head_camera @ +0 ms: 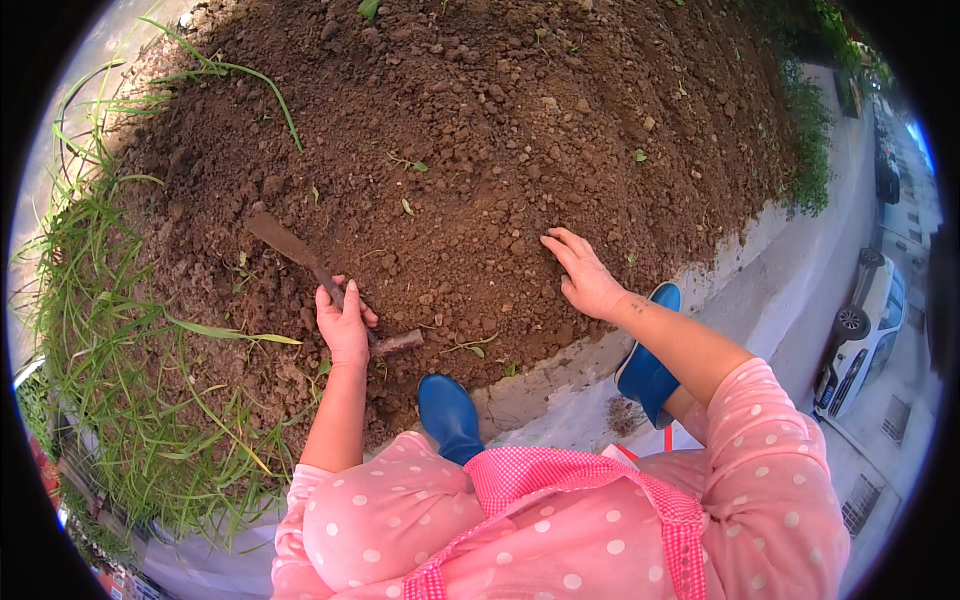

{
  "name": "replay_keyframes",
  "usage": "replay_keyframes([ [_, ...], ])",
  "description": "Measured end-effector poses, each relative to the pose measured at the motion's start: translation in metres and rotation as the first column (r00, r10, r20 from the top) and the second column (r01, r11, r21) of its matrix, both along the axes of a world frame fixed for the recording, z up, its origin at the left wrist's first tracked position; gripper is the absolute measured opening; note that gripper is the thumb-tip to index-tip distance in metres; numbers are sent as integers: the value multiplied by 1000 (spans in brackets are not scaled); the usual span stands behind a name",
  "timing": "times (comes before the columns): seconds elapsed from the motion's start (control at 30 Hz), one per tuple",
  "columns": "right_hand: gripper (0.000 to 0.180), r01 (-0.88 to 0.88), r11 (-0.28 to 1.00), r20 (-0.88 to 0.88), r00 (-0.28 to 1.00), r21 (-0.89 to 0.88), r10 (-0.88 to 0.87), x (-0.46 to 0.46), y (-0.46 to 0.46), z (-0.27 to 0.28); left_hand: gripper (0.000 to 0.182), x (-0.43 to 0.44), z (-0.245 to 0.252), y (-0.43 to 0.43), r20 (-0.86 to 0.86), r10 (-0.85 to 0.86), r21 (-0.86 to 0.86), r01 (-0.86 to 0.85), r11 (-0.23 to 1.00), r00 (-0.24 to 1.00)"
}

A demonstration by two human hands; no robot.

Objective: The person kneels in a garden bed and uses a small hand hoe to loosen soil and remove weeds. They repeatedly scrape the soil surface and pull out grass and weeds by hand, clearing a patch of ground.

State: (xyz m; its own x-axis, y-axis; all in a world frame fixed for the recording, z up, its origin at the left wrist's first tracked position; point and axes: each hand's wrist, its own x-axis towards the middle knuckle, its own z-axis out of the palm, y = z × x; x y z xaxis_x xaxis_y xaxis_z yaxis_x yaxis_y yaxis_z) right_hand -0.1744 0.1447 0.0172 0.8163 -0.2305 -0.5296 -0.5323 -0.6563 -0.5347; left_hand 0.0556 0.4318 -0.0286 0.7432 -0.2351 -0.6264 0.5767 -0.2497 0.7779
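Observation:
My left hand is closed around the shaft of a rusty metal garden hand tool. The tool's flat blade points up and left over the brown soil. Below my palm, its short crosswise end sticks out to the right, close to the ground. Further right, my right hand is at the soil with its fingers extended and nothing visible in it. I cannot tell whether its fingertips touch the soil. Crumbly clods, small stones and a few loose green sprigs lie on the bed.
Long grassy leaves crowd the left side. A concrete edging borders the bed near my blue rubber boots. Leafy green plants grow at the upper right. Beyond the pavement stands a white car.

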Motion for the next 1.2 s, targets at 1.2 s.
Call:
replay_keyframes([
  [1.2, 14, 364, 930, -70, 928, -48, -367, -27, -26, 0, 23, 2, -3, 4, -7, -28, -51, 27, 998, 1000],
])
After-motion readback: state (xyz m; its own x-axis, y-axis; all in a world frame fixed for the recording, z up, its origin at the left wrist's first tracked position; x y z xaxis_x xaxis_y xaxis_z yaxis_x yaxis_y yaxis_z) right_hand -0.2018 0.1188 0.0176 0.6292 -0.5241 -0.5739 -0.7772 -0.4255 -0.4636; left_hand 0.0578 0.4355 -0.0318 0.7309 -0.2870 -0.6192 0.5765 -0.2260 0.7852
